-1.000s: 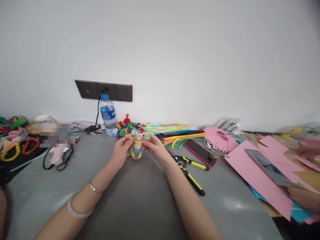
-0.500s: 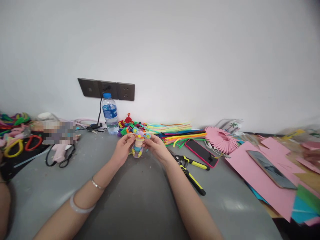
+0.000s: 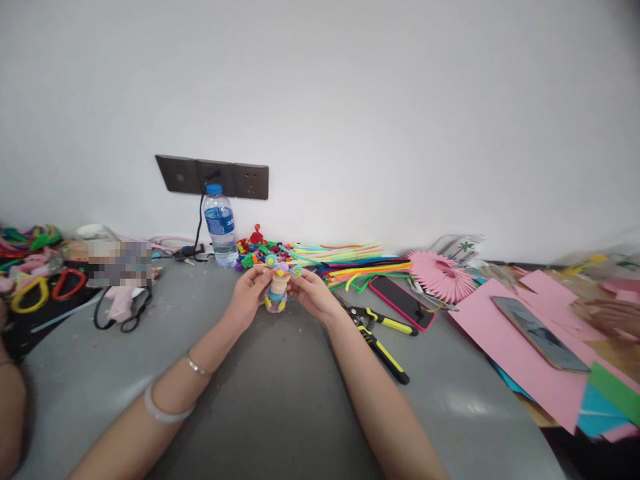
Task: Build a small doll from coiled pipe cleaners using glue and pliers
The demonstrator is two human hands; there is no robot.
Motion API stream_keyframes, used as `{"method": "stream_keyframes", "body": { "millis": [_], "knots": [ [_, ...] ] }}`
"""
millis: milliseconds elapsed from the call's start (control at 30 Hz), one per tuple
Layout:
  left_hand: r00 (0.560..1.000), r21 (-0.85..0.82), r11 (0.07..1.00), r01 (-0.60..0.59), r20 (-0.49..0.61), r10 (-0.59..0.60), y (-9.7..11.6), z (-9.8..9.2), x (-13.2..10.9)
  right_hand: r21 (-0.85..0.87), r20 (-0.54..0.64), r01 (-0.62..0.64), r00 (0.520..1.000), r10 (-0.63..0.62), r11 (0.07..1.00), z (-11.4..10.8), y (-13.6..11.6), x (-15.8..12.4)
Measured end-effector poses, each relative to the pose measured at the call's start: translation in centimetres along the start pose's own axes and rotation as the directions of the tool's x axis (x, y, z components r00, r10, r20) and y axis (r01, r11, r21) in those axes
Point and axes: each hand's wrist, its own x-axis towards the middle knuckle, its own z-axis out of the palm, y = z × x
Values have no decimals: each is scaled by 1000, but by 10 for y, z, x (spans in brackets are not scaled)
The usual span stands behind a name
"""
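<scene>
A small pipe-cleaner figure (image 3: 277, 291) stands upright between my hands in the head view. Its body has pale yellow, blue and lilac bands, and blue rounds with yellow centres stick out at either side of its top. My left hand (image 3: 250, 291) pinches its upper left part between thumb and fingers. On the other side my right hand (image 3: 314, 292) is closed on the upper right part, near the right blue round. My fingertips hide some of the figure's sides. Just right of my right wrist lie wire pliers (image 3: 383, 333) with black and yellow handles.
Behind the figure are a water bottle (image 3: 220, 227), colourful pipe-cleaner pieces (image 3: 257, 252) and bundled pipe cleaners (image 3: 367, 267). Rightward lie a pink-edged phone (image 3: 403, 302), pink paper (image 3: 530, 360) and another phone (image 3: 540, 333). A pink glue gun (image 3: 120, 305) lies left. Another person's hand (image 3: 613, 317) is far right.
My view has shifted slightly. Both hands keep their hold, and the figure looks almost the same, tilted slightly differently. Another person's hand now shows more clearly over the papers at the right.
</scene>
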Motion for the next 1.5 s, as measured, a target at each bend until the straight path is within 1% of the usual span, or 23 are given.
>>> {"method": "stream_keyframes", "body": {
  "millis": [200,300,433,533,667,800,900,967,1033,1100,1200,1367,1500],
  "knots": [
    [1000,-37,999,15,-18,-16,-4,-3,3,49,-4,-54,999,54,997,-3,5,3],
    [1000,-50,998,29,1,-29,-6,-5,5,59,6,-69,998,69,996,-3,5,4],
    [998,-53,997,54,27,-52,-7,-7,7,53,10,-59,998,59,997,-1,5,3],
    [999,-69,997,41,1,-41,-7,-8,8,40,5,-46,999,46,998,1,3,2],
    [998,-101,994,38,-37,-42,-8,-9,11,33,-38,-19,999,20,999,6,-1,-1],
    [998,-84,996,12,-65,-17,-9,-11,13,19,-55,-18,998,19,1000,12,-4,-2],
    [999,-72,997,15,-45,-18,-9,-11,13,14,-78,-19,997,20,1000,13,-4,-2],
    [1000,-60,998,30,-5,-31,-8,-12,12,9,-105,-18,994,19,1000,13,-4,-1],
    [999,-43,999,27,33,-26,-7,-12,11,-5,-127,-1,992,1,1000,13,-3,-1],
    [999,-32,999,9,46,-8,-6,-11,10,-14,-140,32,990,-34,999,13,-2,-1],
    [999,1,1000,-26,43,26,-7,-12,10,-10,-155,83,984,-83,997,15,-2,-1],
    [992,69,990,-126,32,125,-13,-15,12,18,-223,147,965,-140,989,19,0,0],
    [989,74,986,-149,12,149,-16,-16,13,-34,-252,199,947,-201,979,20,3,2]
  ]
}}
